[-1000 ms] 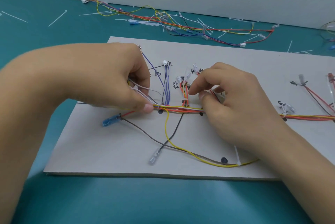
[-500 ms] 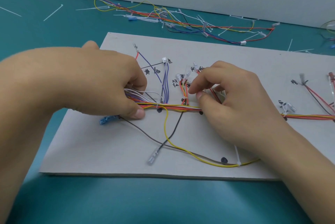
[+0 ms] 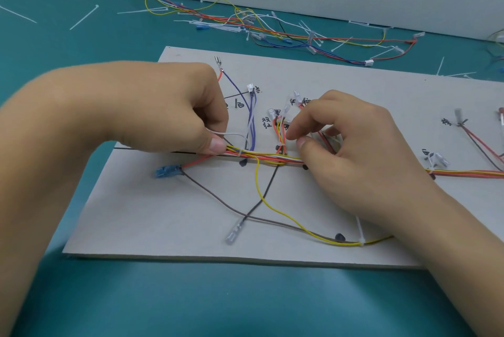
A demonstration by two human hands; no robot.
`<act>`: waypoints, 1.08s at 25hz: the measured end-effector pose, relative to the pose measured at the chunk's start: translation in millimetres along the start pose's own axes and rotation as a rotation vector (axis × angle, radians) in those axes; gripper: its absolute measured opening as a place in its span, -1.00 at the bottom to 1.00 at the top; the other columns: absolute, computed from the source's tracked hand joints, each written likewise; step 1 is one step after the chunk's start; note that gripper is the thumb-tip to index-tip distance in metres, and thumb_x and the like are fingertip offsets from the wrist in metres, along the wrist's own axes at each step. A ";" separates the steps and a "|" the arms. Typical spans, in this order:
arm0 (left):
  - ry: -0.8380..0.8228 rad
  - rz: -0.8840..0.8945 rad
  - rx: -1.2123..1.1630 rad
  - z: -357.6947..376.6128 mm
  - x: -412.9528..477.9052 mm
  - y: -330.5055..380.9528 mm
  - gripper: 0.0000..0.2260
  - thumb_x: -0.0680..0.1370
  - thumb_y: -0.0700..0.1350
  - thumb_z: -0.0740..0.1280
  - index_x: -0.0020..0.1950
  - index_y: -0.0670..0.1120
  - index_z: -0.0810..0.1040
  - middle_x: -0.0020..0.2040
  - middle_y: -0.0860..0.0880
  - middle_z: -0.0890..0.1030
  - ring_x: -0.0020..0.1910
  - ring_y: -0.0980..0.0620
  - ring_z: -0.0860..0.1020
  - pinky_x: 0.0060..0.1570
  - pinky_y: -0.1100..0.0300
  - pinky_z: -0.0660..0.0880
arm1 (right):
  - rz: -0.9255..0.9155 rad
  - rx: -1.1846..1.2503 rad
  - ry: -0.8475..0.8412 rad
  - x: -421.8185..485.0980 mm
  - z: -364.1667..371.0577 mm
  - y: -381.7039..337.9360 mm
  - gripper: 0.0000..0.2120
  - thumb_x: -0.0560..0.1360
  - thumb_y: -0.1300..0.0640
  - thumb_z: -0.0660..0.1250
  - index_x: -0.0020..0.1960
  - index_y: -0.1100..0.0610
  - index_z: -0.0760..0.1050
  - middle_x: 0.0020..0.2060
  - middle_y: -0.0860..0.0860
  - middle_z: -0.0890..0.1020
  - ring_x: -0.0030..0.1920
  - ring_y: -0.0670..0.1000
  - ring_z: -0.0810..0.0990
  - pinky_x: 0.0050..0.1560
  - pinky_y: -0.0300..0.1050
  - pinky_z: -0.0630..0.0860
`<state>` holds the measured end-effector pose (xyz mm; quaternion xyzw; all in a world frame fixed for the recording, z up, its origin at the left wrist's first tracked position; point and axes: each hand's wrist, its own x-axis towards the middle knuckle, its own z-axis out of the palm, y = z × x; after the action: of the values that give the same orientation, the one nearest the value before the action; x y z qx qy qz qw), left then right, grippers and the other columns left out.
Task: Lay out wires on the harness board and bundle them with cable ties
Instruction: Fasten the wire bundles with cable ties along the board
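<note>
A grey harness board (image 3: 169,216) lies on the teal table, marked with black lines and characters. A trunk of orange, yellow and white wires (image 3: 270,158) runs across its middle. My left hand (image 3: 174,110) pinches the trunk's left end between thumb and fingers, with a white wire looping out beside it. My right hand (image 3: 351,145) has curled fingers on the branch wires just right of the red-yellow branch (image 3: 281,132). A blue connector (image 3: 167,171) lies left, on orange and brown wires. A white cable tie (image 3: 360,233) binds the yellow and brown wires near my right wrist.
A finished harness (image 3: 272,28) with several white ties lies along the back wall. Loose cable ties (image 3: 83,17) are scattered on the teal table at the left. A clear terminal (image 3: 234,233) lies on the board's front. More orange wires (image 3: 463,173) run off to the right.
My left hand has shifted right and up along the trunk, uncovering the blue connector. My right hand has stayed almost in place. The view has tilted slightly.
</note>
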<state>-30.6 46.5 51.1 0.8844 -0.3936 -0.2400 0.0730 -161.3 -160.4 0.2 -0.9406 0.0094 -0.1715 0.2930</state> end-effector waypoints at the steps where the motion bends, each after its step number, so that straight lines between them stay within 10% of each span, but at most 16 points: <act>1: -0.003 0.013 -0.018 0.1 0.3 0.1 -0.66 0.36 0.22 0.29 -0.24 -0.06 0.54 -0.49 0.02 0.38 -0.48 0.04 0.30 -0.38 0.09 0.33 | 0.003 0.002 0.000 0.0 0.4 -0.1 -0.81 0.43 0.25 0.35 -0.12 -0.02 0.64 -0.15 -0.11 0.59 -0.05 -0.04 0.55 0.02 -0.06 0.48; 12: 0.074 0.116 -0.172 1.3 4.9 -5.8 -0.61 0.38 0.20 0.35 -0.32 -0.13 0.48 -0.43 -0.14 0.45 -0.46 -0.01 0.33 -0.34 0.08 0.32 | 0.017 -0.002 -0.010 0.0 -0.5 -0.8 -0.84 0.43 0.20 0.33 -0.12 -0.01 0.64 -0.16 -0.13 0.58 -0.05 -0.05 0.53 0.01 -0.09 0.45; 21: -0.008 0.081 -0.102 -0.9 -4.6 -7.6 -0.73 0.29 0.26 0.41 -0.17 0.12 0.59 -0.36 0.11 0.68 -0.47 0.14 0.57 -0.35 0.06 0.57 | 0.030 -0.011 -0.014 -0.2 -0.4 -2.2 -0.84 0.43 0.19 0.32 -0.11 0.00 0.64 -0.16 -0.11 0.60 -0.04 -0.04 0.54 0.01 -0.09 0.45; 27: 0.019 0.054 -0.200 -2.8 -6.0 -2.5 -0.58 0.23 0.40 0.31 -0.04 0.25 0.65 -0.36 0.13 0.68 -0.52 0.17 0.50 -0.51 0.34 0.42 | 0.040 -0.004 -0.016 0.5 0.0 -3.5 -0.84 0.41 0.15 0.30 -0.12 -0.01 0.64 -0.16 -0.09 0.60 -0.04 -0.03 0.54 0.00 -0.09 0.45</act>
<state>-30.9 52.5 55.0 0.8638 -0.3909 -0.2678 0.1711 -161.2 -157.5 2.4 -0.9422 0.0261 -0.1579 0.2944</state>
